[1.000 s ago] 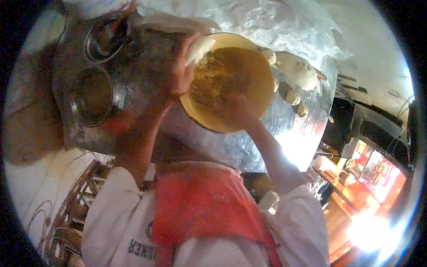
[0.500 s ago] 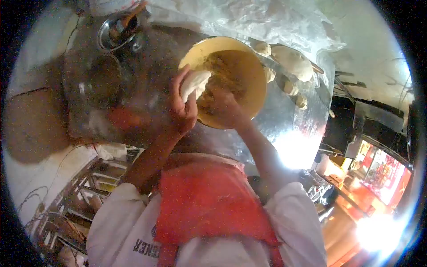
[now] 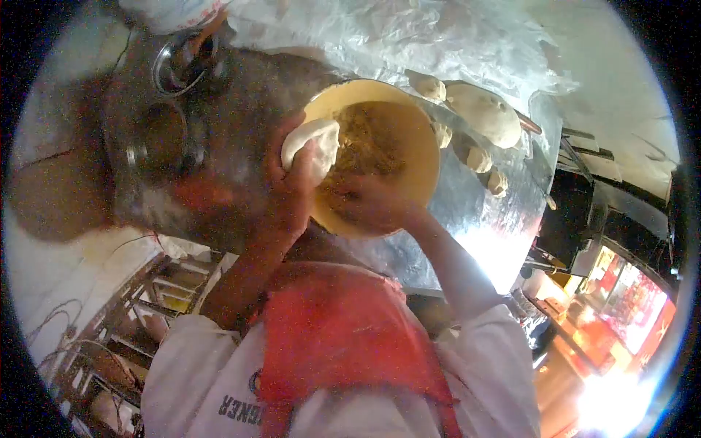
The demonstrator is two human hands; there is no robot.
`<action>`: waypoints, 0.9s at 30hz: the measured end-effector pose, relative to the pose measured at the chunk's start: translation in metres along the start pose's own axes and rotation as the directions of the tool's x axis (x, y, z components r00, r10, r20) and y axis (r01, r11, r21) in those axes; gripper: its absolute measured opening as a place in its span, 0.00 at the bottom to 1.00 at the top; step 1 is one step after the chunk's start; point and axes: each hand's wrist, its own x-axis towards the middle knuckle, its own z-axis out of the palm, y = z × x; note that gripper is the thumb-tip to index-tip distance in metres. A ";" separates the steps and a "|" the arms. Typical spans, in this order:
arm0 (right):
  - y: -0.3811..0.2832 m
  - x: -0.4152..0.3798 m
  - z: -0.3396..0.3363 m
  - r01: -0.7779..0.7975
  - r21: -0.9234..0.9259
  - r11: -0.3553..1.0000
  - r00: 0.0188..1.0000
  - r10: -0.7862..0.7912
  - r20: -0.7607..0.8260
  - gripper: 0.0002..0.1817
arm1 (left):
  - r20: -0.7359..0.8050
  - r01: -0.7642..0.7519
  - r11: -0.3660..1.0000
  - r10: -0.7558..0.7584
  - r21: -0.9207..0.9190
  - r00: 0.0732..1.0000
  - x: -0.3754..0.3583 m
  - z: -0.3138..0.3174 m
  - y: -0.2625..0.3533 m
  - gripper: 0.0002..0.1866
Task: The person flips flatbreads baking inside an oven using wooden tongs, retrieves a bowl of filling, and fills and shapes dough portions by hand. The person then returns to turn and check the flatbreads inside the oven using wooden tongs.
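My left hand (image 3: pixel 292 182) cups a flattened piece of white dough (image 3: pixel 321 137), thumb pressed against its face, at the left rim of a yellow bowl (image 3: pixel 425 146). A brown, crumbly filling (image 3: pixel 372 142) lies inside the bowl. My right hand (image 3: pixel 376 203) reaches down into the near part of the bowl, below the filling. Its fingers are dark and smeared by motion, so whether they hold anything does not show.
Right of the bowl sit several small dough balls (image 3: pixel 479 160) and a large dough lump (image 3: pixel 485 117) on the metal table (image 3: pixel 467 212). Clear plastic sheeting (image 3: pixel 394 36) covers the far side. A metal pot (image 3: pixel 164 69) stands at the back left.
The dough in my left hand has turned to show more of its face, with the thumb now across it. My right hand has shifted slightly toward me inside the bowl. The view has tilted a little.
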 end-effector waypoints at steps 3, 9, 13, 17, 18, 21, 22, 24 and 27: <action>0.004 -0.019 -0.033 -0.192 0.182 0.964 0.978 0.204 -0.052 0.19 | 0.108 0.149 0.986 -0.141 -0.070 0.984 0.005 0.005 0.006 0.20; -0.001 -0.026 -0.033 0.269 0.581 0.768 0.780 0.179 -0.599 0.20 | 0.365 0.554 0.684 -0.419 -0.475 0.831 0.006 0.024 -0.016 0.20; -0.037 -0.017 -0.013 0.446 0.313 0.839 0.635 -0.050 -0.771 0.20 | 0.567 0.638 0.566 -0.329 -0.522 0.755 -0.004 0.040 -0.003 0.22; -0.041 -0.012 -0.005 0.199 -0.375 0.905 0.511 -0.422 -0.749 0.22 | 0.548 0.614 0.568 -0.311 -0.548 0.777 -0.017 0.035 0.010 0.24; -0.044 -0.014 -0.002 0.208 -0.297 0.932 0.543 -0.362 -0.758 0.22 | 0.538 0.616 0.567 -0.326 -0.546 0.777 -0.021 0.032 0.014 0.24; -0.073 -0.034 -0.001 0.232 -0.058 0.971 0.509 -0.172 -0.844 0.22 | 0.578 0.652 0.455 -0.311 -0.607 0.755 -0.031 0.022 0.030 0.23; -0.079 -0.041 -0.003 0.235 -0.069 0.970 0.506 -0.182 -0.843 0.22 | 0.579 0.647 0.456 -0.300 -0.611 0.758 -0.032 0.018 0.034 0.23; -0.088 -0.055 -0.005 0.105 -0.213 0.971 0.444 -0.238 -0.864 0.20 | 0.525 0.614 0.531 -0.330 -0.584 0.785 -0.037 0.013 0.041 0.24; -0.090 -0.060 0.012 0.101 -0.257 0.961 0.467 -0.274 -0.841 0.17 | 0.540 0.574 0.616 -0.271 -0.539 0.797 -0.041 0.007 0.052 0.25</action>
